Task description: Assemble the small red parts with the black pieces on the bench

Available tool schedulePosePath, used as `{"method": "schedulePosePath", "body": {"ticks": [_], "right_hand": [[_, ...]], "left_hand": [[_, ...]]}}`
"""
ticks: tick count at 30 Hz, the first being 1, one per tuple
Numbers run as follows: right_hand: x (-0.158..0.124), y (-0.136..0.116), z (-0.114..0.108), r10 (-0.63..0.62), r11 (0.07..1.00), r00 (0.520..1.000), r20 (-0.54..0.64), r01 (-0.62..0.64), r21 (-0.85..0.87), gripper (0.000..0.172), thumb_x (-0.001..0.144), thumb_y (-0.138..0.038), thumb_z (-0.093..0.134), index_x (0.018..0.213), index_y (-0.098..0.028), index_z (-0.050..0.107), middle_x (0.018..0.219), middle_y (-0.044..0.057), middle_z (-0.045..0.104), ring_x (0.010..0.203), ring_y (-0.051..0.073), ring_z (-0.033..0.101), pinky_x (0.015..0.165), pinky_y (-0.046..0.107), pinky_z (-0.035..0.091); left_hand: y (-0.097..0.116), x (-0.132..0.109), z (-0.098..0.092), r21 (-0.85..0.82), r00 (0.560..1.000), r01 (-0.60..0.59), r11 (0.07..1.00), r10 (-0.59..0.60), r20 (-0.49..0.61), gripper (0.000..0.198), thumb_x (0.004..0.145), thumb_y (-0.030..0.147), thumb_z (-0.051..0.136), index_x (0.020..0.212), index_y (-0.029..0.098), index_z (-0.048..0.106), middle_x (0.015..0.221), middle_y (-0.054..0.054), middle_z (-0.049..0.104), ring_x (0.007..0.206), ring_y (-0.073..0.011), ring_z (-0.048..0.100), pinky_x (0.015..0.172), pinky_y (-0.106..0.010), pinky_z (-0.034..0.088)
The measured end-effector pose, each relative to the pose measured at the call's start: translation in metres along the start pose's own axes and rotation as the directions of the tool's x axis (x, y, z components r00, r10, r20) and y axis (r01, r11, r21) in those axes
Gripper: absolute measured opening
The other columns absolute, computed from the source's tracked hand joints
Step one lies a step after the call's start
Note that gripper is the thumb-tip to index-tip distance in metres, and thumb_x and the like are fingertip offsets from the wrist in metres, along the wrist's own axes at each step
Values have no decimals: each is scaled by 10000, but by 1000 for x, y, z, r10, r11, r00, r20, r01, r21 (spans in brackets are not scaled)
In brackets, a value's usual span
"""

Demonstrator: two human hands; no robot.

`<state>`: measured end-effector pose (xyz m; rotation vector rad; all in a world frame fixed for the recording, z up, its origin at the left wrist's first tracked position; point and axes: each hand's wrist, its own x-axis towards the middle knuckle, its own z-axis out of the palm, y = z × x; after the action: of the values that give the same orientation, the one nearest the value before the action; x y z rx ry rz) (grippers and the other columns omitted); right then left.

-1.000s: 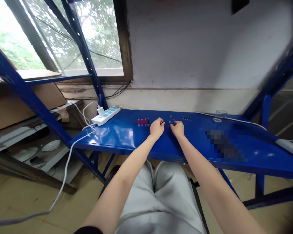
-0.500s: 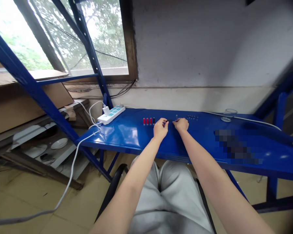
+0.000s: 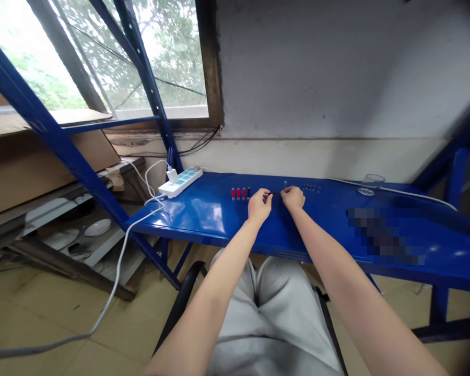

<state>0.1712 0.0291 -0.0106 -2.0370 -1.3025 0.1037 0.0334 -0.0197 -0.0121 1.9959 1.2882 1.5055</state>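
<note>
My left hand [image 3: 259,205] is closed above the blue table [image 3: 203,214], its thumb and fingers pinching a small dark piece [image 3: 271,194] that points toward my other hand. Just to the right, my right hand [image 3: 293,197] has its fingertips pressed together close to that piece; whatever lies between them is too small to make out. Left of my hands stand three small red tubes [image 3: 238,194] with pale ends, in a row with one black tube [image 3: 248,193]. A tiny clear piece [image 3: 285,184] stands just beyond my right fingertips. Several tiny pieces [image 3: 312,188] lie to its right.
A white power strip [image 3: 180,183] with a plugged-in charger sits at the table's left end, its cord hanging down. Toward the right stands a clear glass dish [image 3: 370,185] beside a white cable. A blurred-out dark object [image 3: 384,236] lies nearer. Blue frame posts [image 3: 141,62] rise at the left.
The view has shifted slightly. Both hands keep nearly the same pose, with the dark piece still in my left fingers.
</note>
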Motion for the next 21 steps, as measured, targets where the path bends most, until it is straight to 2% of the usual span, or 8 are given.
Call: {"method": "schedulePosePath", "body": {"ticks": [5, 11, 17, 21], "right_hand": [[-13, 0, -19, -171, 985, 985, -24, 171, 10, 161, 723, -263, 521, 805, -197, 644, 820, 62, 678, 812, 217, 605, 749, 333, 379], [-32, 16, -23, -380, 913, 925, -17, 372, -165, 102, 731, -206, 495, 769, -182, 586, 765, 60, 652, 800, 217, 572, 753, 342, 309], [-38, 19, -22, -444, 879, 896, 1, 435, -194, 83, 741, -196, 476, 752, -181, 557, 765, 55, 637, 775, 196, 549, 704, 311, 270], [-37, 21, -23, -402, 905, 915, -35, 391, -167, 70, 737, -192, 473, 726, -184, 542, 762, 40, 638, 757, 183, 542, 680, 298, 253]], "left_hand": [[2, 1, -1, -3, 1000, 3, 1000, -3, -23, 145, 836, 267, 477, 923, 185, 558, 865, -43, 628, 728, -115, 574, 720, -248, 469], [4, 1, -2, -30, 999, -33, 999, 32, -14, 146, 844, 253, 459, 933, 185, 554, 896, -53, 626, 768, -120, 579, 749, -251, 463], [3, 1, 1, -19, 998, -56, 998, 56, 12, 136, 837, 230, 460, 928, 185, 550, 887, -44, 623, 754, -117, 573, 732, -243, 459], [2, 1, 1, -7, 999, -42, 999, 43, 7, 147, 838, 218, 446, 939, 180, 545, 891, -48, 615, 749, -111, 568, 726, -234, 453]]}}
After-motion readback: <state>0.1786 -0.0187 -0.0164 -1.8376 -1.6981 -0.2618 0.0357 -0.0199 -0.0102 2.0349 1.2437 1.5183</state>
